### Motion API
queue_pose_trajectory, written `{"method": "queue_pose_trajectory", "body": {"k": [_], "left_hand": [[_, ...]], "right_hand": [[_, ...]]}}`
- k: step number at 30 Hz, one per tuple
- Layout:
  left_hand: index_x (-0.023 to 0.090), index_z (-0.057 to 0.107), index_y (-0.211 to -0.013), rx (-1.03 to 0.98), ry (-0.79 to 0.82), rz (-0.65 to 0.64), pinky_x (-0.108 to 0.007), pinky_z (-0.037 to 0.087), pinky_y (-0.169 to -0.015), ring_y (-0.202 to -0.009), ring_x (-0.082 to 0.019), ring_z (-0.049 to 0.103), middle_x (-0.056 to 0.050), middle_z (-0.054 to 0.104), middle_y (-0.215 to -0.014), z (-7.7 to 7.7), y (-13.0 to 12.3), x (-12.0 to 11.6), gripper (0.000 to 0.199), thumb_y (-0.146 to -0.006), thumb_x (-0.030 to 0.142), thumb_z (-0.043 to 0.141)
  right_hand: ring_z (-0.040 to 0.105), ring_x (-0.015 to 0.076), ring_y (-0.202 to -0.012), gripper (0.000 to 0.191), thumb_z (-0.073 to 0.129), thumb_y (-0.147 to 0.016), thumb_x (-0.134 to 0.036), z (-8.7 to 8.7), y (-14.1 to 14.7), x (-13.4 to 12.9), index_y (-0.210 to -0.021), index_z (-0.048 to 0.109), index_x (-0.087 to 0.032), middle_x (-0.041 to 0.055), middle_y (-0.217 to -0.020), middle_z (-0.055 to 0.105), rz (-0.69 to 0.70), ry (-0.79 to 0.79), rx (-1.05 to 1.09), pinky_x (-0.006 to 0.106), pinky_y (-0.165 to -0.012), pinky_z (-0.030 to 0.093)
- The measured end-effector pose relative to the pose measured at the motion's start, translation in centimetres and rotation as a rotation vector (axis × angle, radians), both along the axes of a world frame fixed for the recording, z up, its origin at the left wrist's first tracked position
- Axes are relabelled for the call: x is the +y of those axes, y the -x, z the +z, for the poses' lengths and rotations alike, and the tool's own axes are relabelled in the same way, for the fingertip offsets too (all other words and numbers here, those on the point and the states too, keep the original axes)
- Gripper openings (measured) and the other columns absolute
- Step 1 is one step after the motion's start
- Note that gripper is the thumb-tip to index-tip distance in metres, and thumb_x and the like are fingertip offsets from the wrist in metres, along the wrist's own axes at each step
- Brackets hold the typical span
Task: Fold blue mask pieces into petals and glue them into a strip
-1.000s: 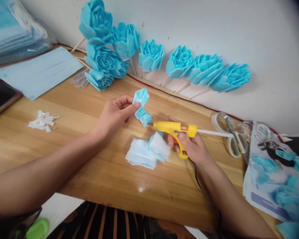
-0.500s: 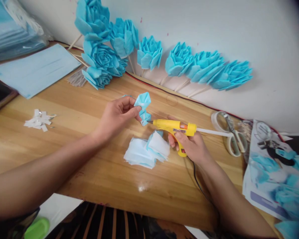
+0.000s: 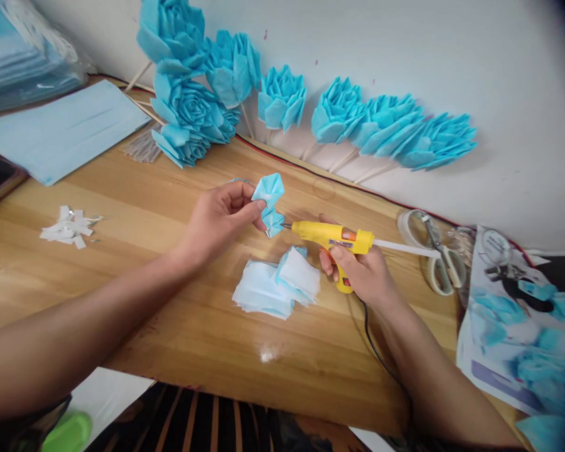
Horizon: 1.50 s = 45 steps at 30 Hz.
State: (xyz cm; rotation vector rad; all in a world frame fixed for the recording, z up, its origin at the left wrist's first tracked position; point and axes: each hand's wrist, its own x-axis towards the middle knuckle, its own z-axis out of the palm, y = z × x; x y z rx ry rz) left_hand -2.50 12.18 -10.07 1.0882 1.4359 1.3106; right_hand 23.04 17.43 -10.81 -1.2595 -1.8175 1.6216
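Note:
Between the thumb and fingers of my left hand (image 3: 223, 216) is a folded blue fabric petal piece (image 3: 269, 188), its lower part hanging below my thumb. My right hand (image 3: 358, 270) is wrapped round a yellow hot glue gun (image 3: 317, 233), with a white glue stick (image 3: 405, 248) poking out of its back. The gun's nozzle points left, right beside the lower end of the petal piece; whether they touch I cannot tell. Below both hands lies a small pile of white and blue fabric squares (image 3: 266, 289) on the wooden table (image 3: 193, 358).
Blue fabric flowers (image 3: 336, 113) on sticks lean along the wall. Scissors (image 3: 440, 257) and a tape roll (image 3: 409, 229) lie at right, beside a printed sheet (image 3: 489, 370). Flat blue sheets (image 3: 66, 135), white scraps (image 3: 70, 227) and a phone (image 3: 0, 176) are at left. The gun's black cord (image 3: 371, 345) trails toward me.
The glue gun's nozzle has shifted very slightly right, away from the petal piece. My left hand keeps the same hold, and the whole view has moved a little.

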Motion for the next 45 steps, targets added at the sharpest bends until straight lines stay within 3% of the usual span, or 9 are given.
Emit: {"method": "queue_pose_trajectory", "body": {"k": [4,11,19,25,28,30,35,39,45], "left_hand": [[0.018,0.062,-0.077,-0.001,-0.005,0.001,-0.023,0.044,-0.052,-0.059,-0.013,0.062,-0.001,0.072,-0.066,0.0,0.0,0.0,0.013,-0.084,0.028,0.065],[0.018,0.062,-0.077,0.017,0.006,0.009,-0.024,0.044,-0.052,-0.057,-0.012,0.060,-0.001,0.072,-0.066,0.1,-0.1,0.0,0.013,-0.085,0.027,0.064],[0.018,0.062,-0.077,0.012,0.013,0.018,-0.023,0.042,-0.051,-0.056,-0.012,0.059,-0.001,0.072,-0.066,0.2,-0.1,-0.1,0.012,-0.085,0.026,0.064],[0.018,0.062,-0.077,0.023,0.001,0.022,-0.024,0.038,-0.048,-0.052,-0.010,0.055,-0.001,0.072,-0.067,0.2,0.0,-0.1,0.013,-0.086,0.027,0.064],[0.019,0.063,-0.078,0.029,-0.002,0.036,-0.024,0.037,-0.047,-0.051,-0.010,0.054,-0.001,0.072,-0.066,0.3,0.0,-0.1,0.012,-0.086,0.027,0.065],[0.019,0.063,-0.078,0.033,-0.004,0.042,-0.024,0.037,-0.047,-0.050,-0.010,0.053,-0.001,0.071,-0.065,0.4,0.0,-0.2,0.011,-0.086,0.027,0.065],[0.018,0.063,-0.080,0.032,-0.019,0.041,-0.024,0.040,-0.049,-0.053,-0.012,0.056,-0.001,0.072,-0.066,0.6,0.0,-0.3,0.012,-0.086,0.029,0.065],[0.018,0.063,-0.080,0.068,-0.081,-0.019,-0.025,0.045,-0.057,-0.061,-0.014,0.062,-0.003,0.073,-0.069,0.1,0.0,-0.2,0.012,-0.086,0.028,0.063],[0.018,0.063,-0.083,0.242,-0.181,-0.151,-0.029,0.048,-0.072,-0.079,-0.017,0.066,-0.004,0.075,-0.086,-1.1,-0.5,0.3,0.012,-0.088,0.028,0.060]], "right_hand": [[0.051,0.0085,-0.055,0.046,0.065,-0.085,-0.061,0.0,0.0,-0.1,-0.075,0.069,-0.017,0.0011,-0.065,0.059,-0.016,0.002,-0.003,0.020,-0.046,0.043],[0.050,0.0093,-0.053,0.047,0.064,-0.086,-0.048,0.3,0.2,-0.2,-0.120,0.068,-0.015,-0.0024,-0.062,0.057,-0.038,0.002,-0.034,0.021,-0.045,0.043],[0.050,0.0111,-0.052,0.043,0.061,-0.087,-0.046,0.6,0.3,-0.3,-0.117,0.070,-0.016,-0.0013,-0.063,0.060,0.014,-0.120,-0.126,0.025,-0.047,0.044],[0.070,0.0209,-0.075,0.055,0.066,-0.087,-0.046,0.8,0.3,-0.7,-0.138,0.061,-0.024,0.0047,-0.092,0.078,0.107,-0.440,-0.287,0.036,-0.073,0.058],[0.074,0.0239,-0.091,0.064,0.067,-0.088,-0.042,0.7,0.3,-0.9,-0.148,0.051,-0.026,0.0036,-0.093,0.079,0.115,-0.506,-0.286,0.040,-0.086,0.059],[0.073,0.0236,-0.093,0.068,0.067,-0.088,-0.044,0.5,0.2,-0.8,-0.150,0.047,-0.025,0.0045,-0.096,0.080,0.090,-0.487,-0.243,0.039,-0.085,0.059],[0.058,0.0119,-0.053,0.070,0.056,-0.090,-0.061,0.2,-0.3,0.0,-0.147,0.050,-0.022,0.0070,-0.100,0.078,-0.043,-0.224,-0.082,0.025,-0.044,0.046],[0.051,0.0077,-0.046,0.064,0.054,-0.087,-0.071,0.5,-0.1,0.1,-0.122,0.067,-0.018,0.0070,-0.093,0.078,-0.129,-0.130,0.010,0.022,-0.040,0.040],[0.050,0.0066,-0.043,0.053,0.062,-0.085,-0.068,1.4,0.2,-0.7,-0.102,0.068,-0.018,0.0059,-0.088,0.078,-0.179,-0.087,0.066,0.022,-0.039,0.039]]}}
